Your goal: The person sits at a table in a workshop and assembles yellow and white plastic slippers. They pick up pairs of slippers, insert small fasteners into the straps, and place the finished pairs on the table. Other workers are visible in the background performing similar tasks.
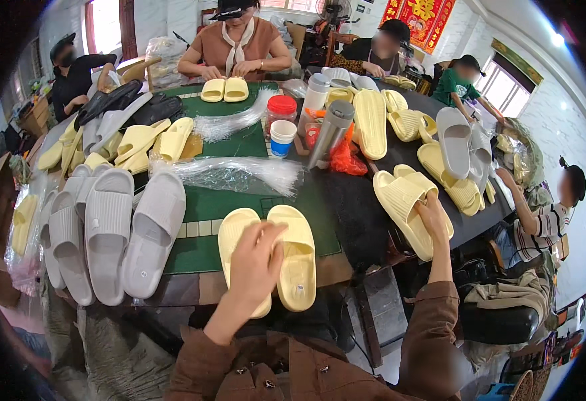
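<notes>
In the head view, a pair of yellow slippers (297, 260) lies side by side at the near edge of the table, right in front of the person, toes pointing away and heels at the person's lap; set so, both foot openings seem easy to reach from the seat. The left hand (257, 257) is over the left slipper of that pair, palm across its middle and fingers bent toward the gap between the two; whether it grips the strap or only hovers above it cannot be told, since the hand hides the contact. The right hand (432, 212) is out to the side and grasps another yellow slipper (400, 197), fingers at the opening behind the strap, where the edge probably gives a ready hold. That slipper is tilted, its toe toward the table's middle, beside more loose yellow slippers (463, 196). On the left, grey slippers (151, 244) stand in a leaning row, likely packed on edge to save room. A bundle of clear plastic strips (239, 175) lies on the green mat (203, 248) beyond the pair, perhaps kept there to be within reach. A paper cup (282, 139) and a flask (333, 130) stand upright farther in, apparently out of the hands' way.
</notes>
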### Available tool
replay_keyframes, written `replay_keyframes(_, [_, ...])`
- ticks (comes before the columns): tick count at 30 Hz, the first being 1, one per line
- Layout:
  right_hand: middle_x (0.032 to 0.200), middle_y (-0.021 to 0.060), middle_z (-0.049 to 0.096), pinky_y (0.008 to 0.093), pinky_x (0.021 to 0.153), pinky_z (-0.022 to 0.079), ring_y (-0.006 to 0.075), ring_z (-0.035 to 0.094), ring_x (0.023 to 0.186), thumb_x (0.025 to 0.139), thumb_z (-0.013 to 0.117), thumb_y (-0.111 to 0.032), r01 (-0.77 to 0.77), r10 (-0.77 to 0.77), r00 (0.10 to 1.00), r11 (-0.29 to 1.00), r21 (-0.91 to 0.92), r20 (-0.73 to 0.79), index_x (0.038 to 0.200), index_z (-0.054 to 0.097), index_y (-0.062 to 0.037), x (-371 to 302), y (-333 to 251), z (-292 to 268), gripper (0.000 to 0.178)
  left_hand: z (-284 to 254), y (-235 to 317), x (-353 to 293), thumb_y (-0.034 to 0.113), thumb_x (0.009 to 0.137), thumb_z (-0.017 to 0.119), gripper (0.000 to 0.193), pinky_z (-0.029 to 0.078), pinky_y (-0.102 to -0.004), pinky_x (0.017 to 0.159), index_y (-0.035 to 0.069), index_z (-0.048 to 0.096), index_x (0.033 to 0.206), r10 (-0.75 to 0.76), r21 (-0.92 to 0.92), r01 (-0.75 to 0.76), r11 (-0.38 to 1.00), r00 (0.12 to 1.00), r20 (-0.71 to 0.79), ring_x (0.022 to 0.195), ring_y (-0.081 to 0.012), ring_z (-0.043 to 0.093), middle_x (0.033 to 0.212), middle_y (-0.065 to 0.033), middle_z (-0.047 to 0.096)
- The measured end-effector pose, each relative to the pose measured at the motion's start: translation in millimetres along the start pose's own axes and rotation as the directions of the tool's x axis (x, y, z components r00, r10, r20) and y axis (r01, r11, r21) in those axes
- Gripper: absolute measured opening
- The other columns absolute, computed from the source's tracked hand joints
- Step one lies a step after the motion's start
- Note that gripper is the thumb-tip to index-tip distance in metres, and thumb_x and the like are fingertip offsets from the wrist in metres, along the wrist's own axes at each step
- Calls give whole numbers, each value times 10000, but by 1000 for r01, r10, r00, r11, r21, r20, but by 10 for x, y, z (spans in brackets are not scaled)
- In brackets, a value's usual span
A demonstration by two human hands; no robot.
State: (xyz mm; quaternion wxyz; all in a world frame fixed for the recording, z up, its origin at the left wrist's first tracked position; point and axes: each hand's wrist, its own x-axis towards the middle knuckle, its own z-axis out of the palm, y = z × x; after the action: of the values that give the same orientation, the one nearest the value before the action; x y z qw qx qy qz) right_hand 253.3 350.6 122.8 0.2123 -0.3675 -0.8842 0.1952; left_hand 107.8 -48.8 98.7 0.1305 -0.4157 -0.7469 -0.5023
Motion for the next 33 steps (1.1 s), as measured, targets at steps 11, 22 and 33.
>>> replay_keyframes(11, [1122,191,622,376,921,431,310,575,1076,862,613,-175,74,-71,996,996,52,-63,1186,551,9,124,332,81,377,222,-96,-674,209,840,650,535,297,-564,1021,85,490,1335,-141,414,19,910,954,266,1201,-462,392,1297,-264,394])
replay_keyframes(22, [1039,237,646,418,841,458,378,613,988,851,612,-137,105,-92,976,993,56,-196,1083,602,23,20,227,117,282,462,-343,-655,249,819,641,616,275,-542,1049,-35,441,1328,-113,475,6,880,974,197,1232,-463,366,1276,-292,410])
replay_keyframes(33, [1102,176,643,342,901,441,277,608,1034,888,521,-110,159,-72,961,934,320,-268,1176,587,29,-315,40,59,327,436,-289,-725,190,804,635,516,306,-549,1016,-31,501,1251,-16,410,-24,912,995,95,1154,-448,427,1194,-263,460])
